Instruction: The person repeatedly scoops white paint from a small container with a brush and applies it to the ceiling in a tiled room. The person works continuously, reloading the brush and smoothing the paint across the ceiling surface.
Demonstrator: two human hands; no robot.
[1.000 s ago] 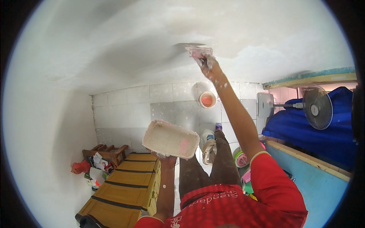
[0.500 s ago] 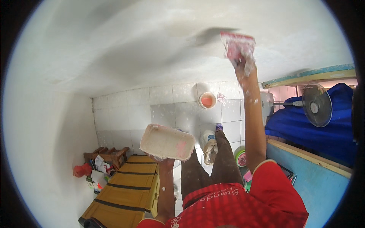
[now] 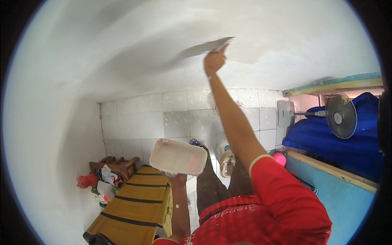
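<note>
My right hand (image 3: 215, 62) is raised against the white wall (image 3: 143, 53), closed round a flat putty scraper (image 3: 227, 42). The scraper shows nearly edge-on, and its dark shadow falls on the wall to its left. A damp-looking patch of the wall lies right of the hand. My left hand (image 3: 176, 177) holds a shallow rectangular tray (image 3: 178, 157) from below, so most of its fingers are hidden. Whitish paste coats the tray, with a pink smear near its right end.
A yellow cabinet with dark bands (image 3: 136, 192) stands at the lower left, beside a wooden stool (image 3: 116, 166) and piled odds and ends. To the right are a fan (image 3: 341, 116), a blue cloth (image 3: 314, 136) and a light-blue panel (image 3: 326, 183). A whitish bag (image 3: 226, 159) sits by my legs.
My right hand has swept left along the wall with the scraper, which has turned from face-on to edge-on. My right forearm now covers the bucket on the floor. The tray has barely moved.
</note>
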